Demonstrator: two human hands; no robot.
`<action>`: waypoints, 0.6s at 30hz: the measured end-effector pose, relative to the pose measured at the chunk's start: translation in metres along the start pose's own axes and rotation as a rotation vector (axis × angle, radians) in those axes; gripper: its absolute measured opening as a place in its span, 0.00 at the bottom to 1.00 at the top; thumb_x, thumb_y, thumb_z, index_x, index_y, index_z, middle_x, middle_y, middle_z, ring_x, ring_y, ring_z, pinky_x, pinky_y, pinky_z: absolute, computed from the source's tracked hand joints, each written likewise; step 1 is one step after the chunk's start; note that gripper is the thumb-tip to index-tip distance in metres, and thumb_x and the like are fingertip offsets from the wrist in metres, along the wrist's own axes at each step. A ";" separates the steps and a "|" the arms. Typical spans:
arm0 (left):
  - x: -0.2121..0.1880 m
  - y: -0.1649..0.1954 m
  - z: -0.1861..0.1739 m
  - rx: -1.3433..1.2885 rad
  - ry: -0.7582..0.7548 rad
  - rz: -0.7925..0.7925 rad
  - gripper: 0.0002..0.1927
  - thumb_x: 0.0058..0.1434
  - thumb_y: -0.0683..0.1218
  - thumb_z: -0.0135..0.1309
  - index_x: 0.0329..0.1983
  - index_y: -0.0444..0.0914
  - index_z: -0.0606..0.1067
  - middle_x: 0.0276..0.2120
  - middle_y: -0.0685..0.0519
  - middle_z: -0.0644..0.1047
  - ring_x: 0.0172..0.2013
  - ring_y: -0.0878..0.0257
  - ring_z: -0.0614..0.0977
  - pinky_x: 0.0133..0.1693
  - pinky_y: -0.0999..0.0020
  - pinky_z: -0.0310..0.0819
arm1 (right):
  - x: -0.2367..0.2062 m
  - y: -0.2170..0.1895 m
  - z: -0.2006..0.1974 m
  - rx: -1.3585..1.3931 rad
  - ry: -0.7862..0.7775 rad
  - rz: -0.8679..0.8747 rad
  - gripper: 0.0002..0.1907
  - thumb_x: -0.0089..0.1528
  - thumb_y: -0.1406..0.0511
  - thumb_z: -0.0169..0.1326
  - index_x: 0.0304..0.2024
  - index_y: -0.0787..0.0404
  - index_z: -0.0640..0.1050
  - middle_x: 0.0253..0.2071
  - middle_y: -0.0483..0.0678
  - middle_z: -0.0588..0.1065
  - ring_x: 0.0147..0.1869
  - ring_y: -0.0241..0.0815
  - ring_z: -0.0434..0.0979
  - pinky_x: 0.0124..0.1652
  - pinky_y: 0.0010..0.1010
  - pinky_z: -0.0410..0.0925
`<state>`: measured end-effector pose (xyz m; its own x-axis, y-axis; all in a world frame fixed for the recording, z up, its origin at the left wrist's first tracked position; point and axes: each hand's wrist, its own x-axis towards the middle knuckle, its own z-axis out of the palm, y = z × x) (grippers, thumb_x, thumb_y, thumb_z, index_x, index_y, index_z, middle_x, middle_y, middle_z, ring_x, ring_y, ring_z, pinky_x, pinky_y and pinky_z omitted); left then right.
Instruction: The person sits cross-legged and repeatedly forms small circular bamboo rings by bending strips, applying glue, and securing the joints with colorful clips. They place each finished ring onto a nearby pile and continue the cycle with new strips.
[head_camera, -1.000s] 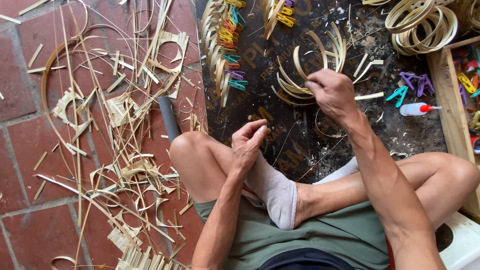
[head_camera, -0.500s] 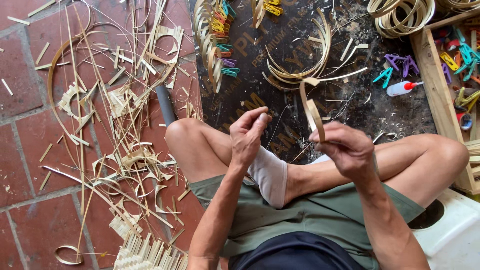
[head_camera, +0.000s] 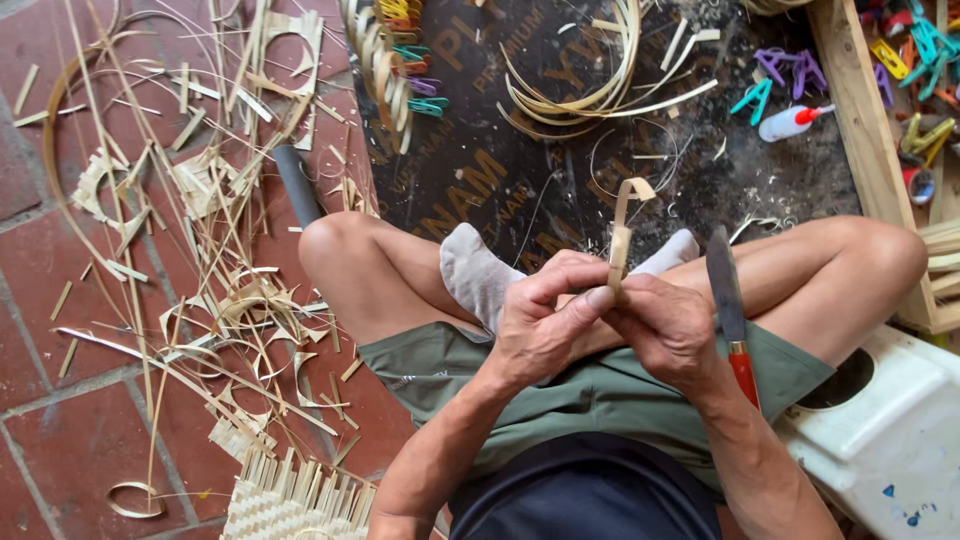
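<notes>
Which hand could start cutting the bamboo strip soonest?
Probably the right hand. The knife with the red handle is already in it, blade pointing up beside the bamboo strip. The left hand has no tool; its fingers pinch the strip and hold it upright.

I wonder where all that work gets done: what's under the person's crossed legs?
A dark printed mat strewn with bamboo strips and shavings, beside red tiles. What lies directly beneath the legs is hidden.
</notes>
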<state>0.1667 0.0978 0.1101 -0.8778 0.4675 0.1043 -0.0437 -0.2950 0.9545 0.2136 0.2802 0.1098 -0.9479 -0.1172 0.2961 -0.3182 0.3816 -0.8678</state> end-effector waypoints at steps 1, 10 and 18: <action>0.002 -0.002 0.002 0.021 -0.012 0.030 0.08 0.73 0.40 0.55 0.52 0.33 0.79 0.46 0.51 0.79 0.46 0.64 0.78 0.55 0.68 0.73 | -0.001 0.002 -0.001 -0.031 0.001 -0.051 0.12 0.59 0.75 0.61 0.46 0.68 0.79 0.43 0.54 0.79 0.45 0.47 0.83 0.43 0.32 0.74; 0.012 0.003 -0.016 0.298 -0.026 0.077 0.04 0.74 0.42 0.52 0.48 0.39 0.76 0.40 0.58 0.82 0.42 0.65 0.77 0.52 0.68 0.68 | -0.033 0.064 -0.048 -1.037 0.027 0.559 0.23 0.59 0.61 0.66 0.51 0.70 0.79 0.40 0.62 0.77 0.45 0.62 0.77 0.42 0.48 0.70; 0.008 -0.014 -0.020 0.310 -0.050 0.023 0.04 0.74 0.41 0.52 0.48 0.38 0.75 0.35 0.57 0.81 0.39 0.64 0.75 0.52 0.66 0.65 | -0.066 0.098 -0.047 -0.283 0.201 0.625 0.12 0.72 0.64 0.57 0.51 0.67 0.74 0.33 0.55 0.77 0.35 0.45 0.76 0.38 0.33 0.70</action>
<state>0.1513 0.0891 0.0918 -0.8518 0.5066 0.1332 0.1305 -0.0410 0.9906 0.2455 0.3682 0.0238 -0.9227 0.3622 -0.1317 0.3251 0.5482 -0.7706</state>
